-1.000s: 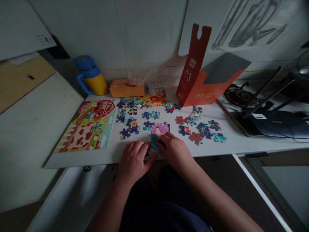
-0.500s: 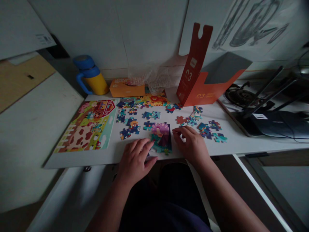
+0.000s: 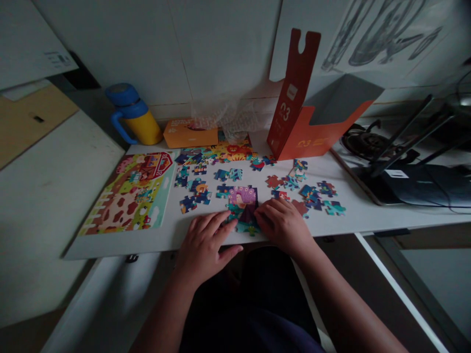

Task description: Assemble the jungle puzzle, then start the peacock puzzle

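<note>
A joined patch of jigsaw puzzle (image 3: 243,198) with a purple peacock on a dark teal ground lies near the table's front edge. My left hand (image 3: 204,247) is open, fingers stretched, the fingertips resting on the patch's left side and the thumb held apart. At the patch's right edge is my right hand (image 3: 285,223), its fingers curled and pressed together; whatever they hold, if anything, is hidden. Loose puzzle pieces (image 3: 195,189) are scattered to the left. More pieces (image 3: 312,193) lie to the right, one reddish-brown piece (image 3: 300,208) right beside my right hand.
A farm picture puzzle (image 3: 128,196) lies at the left. Behind stand a blue and yellow flask (image 3: 138,117), an orange box (image 3: 191,135), crumpled bubble wrap (image 3: 235,120) and an open orange-red carton (image 3: 305,132). A black router with antennas (image 3: 423,186) sits at the right.
My right hand has moved left, from beside the peacock patch to its right edge, uncovering pieces behind it. My left hand has stayed nearly in place. The view has shifted slightly.
</note>
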Motion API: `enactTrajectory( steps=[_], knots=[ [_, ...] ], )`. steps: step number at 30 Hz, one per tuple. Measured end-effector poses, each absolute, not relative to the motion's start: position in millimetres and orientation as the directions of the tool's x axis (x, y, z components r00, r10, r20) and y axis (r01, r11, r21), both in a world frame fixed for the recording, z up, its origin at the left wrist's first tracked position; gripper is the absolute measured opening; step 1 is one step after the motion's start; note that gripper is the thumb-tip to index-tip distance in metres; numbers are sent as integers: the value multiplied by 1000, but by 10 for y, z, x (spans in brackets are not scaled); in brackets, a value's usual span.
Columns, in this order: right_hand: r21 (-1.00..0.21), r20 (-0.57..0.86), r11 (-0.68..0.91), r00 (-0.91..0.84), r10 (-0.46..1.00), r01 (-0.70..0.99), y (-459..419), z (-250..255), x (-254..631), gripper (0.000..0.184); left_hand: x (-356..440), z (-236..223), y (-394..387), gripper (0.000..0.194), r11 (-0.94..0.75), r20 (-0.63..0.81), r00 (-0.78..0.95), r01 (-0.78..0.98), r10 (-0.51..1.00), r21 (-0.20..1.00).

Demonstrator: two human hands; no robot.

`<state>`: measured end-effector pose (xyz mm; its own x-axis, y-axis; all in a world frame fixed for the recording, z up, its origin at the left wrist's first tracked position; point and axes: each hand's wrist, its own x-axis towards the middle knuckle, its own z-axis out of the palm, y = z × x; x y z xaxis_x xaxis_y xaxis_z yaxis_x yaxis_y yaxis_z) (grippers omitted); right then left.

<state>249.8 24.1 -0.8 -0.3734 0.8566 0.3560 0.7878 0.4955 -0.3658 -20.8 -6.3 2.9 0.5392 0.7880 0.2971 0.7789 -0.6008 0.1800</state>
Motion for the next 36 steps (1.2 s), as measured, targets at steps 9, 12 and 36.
enactTrajectory(
  steps=[9,12,36],
  knots=[
    [-378,269,459,-379,886,804,239,38,2495,24,-209,61,-59,65,-639,277,585,748,762,178],
    [-368,266,466,-389,882,805,238,40,2491,25,-212,65,-57,69,-642,253,595,746,763,179],
    [-405,293,545,-461,838,734,235,82,2534,25,-210,59,-59,71,-656,243,615,739,750,155]
  ],
)
